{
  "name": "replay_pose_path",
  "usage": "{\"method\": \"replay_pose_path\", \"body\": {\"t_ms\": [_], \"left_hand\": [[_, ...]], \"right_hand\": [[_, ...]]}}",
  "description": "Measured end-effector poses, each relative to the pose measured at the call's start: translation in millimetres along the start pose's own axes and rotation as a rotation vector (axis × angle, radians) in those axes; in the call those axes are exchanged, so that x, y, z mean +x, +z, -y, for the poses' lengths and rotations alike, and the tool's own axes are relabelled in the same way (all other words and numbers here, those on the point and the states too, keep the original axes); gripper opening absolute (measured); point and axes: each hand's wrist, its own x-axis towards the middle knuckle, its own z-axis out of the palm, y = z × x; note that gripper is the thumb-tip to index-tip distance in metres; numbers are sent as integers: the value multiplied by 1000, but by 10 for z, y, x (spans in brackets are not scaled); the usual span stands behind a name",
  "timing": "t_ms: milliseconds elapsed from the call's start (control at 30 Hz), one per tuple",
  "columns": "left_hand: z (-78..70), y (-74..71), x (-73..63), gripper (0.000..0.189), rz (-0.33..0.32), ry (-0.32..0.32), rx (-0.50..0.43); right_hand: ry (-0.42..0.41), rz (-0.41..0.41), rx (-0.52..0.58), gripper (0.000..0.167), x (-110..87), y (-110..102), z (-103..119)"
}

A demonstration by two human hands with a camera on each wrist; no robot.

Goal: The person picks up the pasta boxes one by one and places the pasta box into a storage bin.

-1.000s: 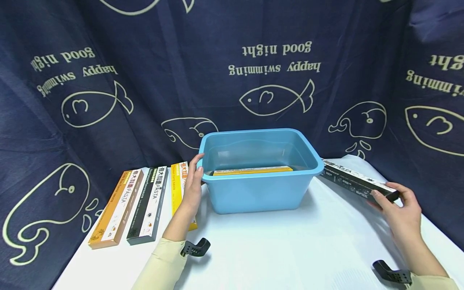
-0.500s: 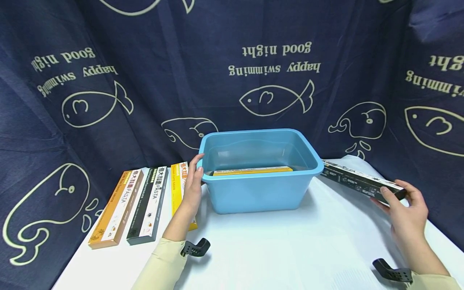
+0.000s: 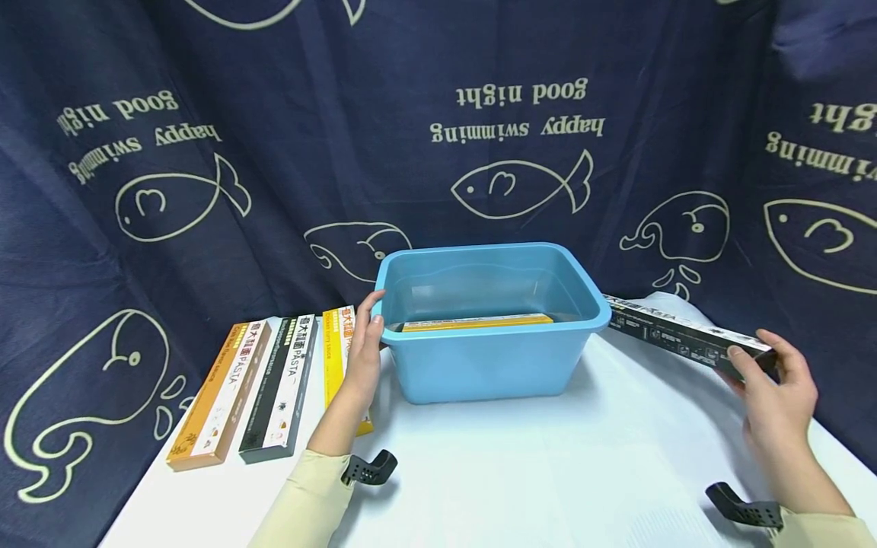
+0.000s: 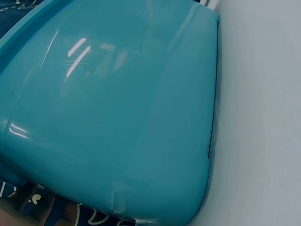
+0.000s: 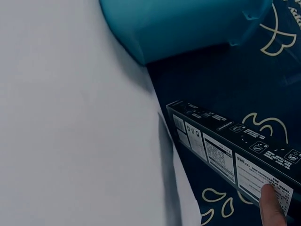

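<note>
My left hand (image 3: 361, 358) grips the left rim of a light blue plastic bin (image 3: 486, 367); in the left wrist view its fingers (image 4: 42, 207) show dimly below the bin wall. A yellow-and-white box (image 3: 479, 323) lies inside the bin, partly hidden by the front wall. On the right, my right hand (image 3: 781, 399) holds a long black-and-white pasta box (image 3: 685, 339) by its near end, thumb on the side facing me. The far end of this box reaches behind the bin's right rim in the head view. In the right wrist view, one fingertip presses the box's label panel (image 5: 218, 156).
Left of the bin lie an orange pasta box (image 3: 219, 392), a black pasta box (image 3: 279, 388) and a yellow pasta box (image 3: 333, 350), the last partly behind my left arm. A dark blue curtain (image 3: 411, 190) with fish prints hangs behind the white table (image 3: 521, 472).
My right hand has shifted to the right and slightly away from me, bringing the near end of the black pasta box along and raising it. My left hand and the bin stay in place.
</note>
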Motion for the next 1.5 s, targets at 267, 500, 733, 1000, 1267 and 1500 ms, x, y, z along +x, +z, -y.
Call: {"method": "replay_pose_path", "body": {"t_ms": [267,500,733,1000,1267,1500], "left_hand": [[7,-1,2,51,-2,7,-11],[19,-5,10,50,4,8,-15],[8,1,6,51,5,5,-25],[12,4,5,52,7,7,-29],[17,1,17,52,10,8,-28],[-8,3,-6,52,-4,-5,-4]], "right_hand": [[-65,3,140,52,-27,82,110],[-150,15,199,48,-63,149,187],[-177,11,202,48,-96,198,255],[-218,43,330,46,-170,265,340],[-256,58,401,45,-245,336,409],[-327,71,445,44,-283,398,489]]}}
